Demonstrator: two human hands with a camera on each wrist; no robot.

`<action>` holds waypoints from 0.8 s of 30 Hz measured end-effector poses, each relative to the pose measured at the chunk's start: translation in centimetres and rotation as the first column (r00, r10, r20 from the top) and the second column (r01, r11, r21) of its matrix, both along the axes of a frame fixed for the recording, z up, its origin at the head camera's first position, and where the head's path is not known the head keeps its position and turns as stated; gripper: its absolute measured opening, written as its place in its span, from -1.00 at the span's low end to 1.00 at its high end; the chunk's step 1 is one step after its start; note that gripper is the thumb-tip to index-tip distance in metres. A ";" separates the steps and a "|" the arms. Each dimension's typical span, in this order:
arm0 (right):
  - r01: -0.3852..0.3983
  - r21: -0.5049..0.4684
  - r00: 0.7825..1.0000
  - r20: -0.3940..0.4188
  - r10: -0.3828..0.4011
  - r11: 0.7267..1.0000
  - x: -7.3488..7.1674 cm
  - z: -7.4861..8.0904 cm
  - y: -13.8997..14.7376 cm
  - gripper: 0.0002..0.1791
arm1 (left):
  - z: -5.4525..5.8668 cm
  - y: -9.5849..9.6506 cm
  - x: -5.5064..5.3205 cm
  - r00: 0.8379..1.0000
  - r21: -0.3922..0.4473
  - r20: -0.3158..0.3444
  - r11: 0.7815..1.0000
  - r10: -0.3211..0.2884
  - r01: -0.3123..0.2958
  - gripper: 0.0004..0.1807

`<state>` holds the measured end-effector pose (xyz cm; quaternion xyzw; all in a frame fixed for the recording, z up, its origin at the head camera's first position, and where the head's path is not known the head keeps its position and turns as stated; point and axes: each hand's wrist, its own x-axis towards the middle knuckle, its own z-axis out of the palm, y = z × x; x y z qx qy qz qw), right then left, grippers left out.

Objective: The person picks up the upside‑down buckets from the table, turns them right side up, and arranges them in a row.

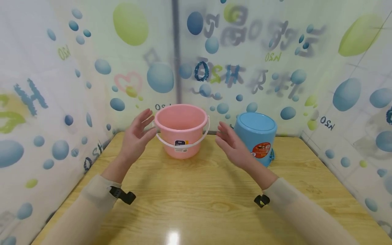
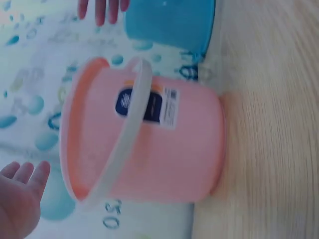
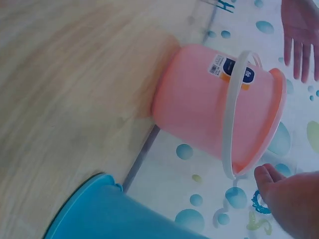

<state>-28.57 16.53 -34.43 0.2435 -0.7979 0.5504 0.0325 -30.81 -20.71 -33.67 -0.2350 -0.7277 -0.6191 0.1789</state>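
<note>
A pink bucket (image 1: 181,139) stands upright near the back of the table, its white handle (image 1: 183,146) hanging down across the front over a dark label. My left hand (image 1: 137,134) is just left of the bucket's rim, fingers extended and holding nothing. On the other side, my right hand (image 1: 231,144) is held up in the space between the pink bucket and a blue bucket (image 1: 255,127), palm turned inward and fingers fairly straight. The blue bucket sits upside down, with a red oval sticker (image 1: 261,150) on its side, partly hidden by the right hand.
Under the buckets lies a wooden tabletop (image 1: 196,183), with a bright reflection near its front edge. Curtains (image 1: 159,41) printed with blue and green spots close off the back and both sides. A black strap (image 1: 122,194) circles the left wrist.
</note>
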 end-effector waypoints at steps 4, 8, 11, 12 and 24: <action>-0.028 0.045 1.000 -0.010 0.029 0.999 1.9 -0.7 1.6 -0.24 | 0.1 2.4 1.5 0.983 -0.018 -0.045 0.984 -0.175 0.174 -0.17; -0.040 0.105 0.999 -0.024 0.043 0.994 3.5 -1.5 3.2 -0.26 | -0.4 5.2 2.8 0.942 -0.067 -0.025 0.940 -0.336 0.334 -0.20; -0.044 0.140 0.998 -0.039 0.050 0.989 4.6 -2.4 4.6 -0.27 | -1.2 7.4 3.5 0.907 -0.116 0.024 0.900 -0.421 0.421 -0.15; -0.037 0.153 0.998 -0.044 0.045 0.987 5.0 -2.6 5.1 -0.28 | -1.5 8.1 3.6 0.896 -0.131 0.045 0.886 -0.443 0.444 -0.13; 0.145 0.316 0.989 -0.060 -0.133 0.938 7.0 -4.9 13.4 -0.19 | -5.1 14.9 1.1 0.848 -0.320 0.262 0.787 -0.461 0.528 -0.01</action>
